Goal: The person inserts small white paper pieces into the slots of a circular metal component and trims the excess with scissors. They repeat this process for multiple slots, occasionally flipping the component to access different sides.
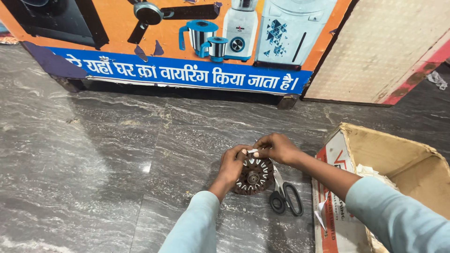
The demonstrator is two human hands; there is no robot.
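The left hand (231,165) grips the round motor core (253,175); the right hand (276,147) pinches a white paper strip (252,151) at its top slot. Many slots already show white strips, so the lining seems mostly done.

Brown windings with white slot strips are seen on the round stator (253,176), black handles on the scissors (285,197), grey veining on the floor (93,154).

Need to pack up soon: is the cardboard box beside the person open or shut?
Open. The cardboard box shows its bare brown inside, flaps spread, with pale crumpled material lying in it.
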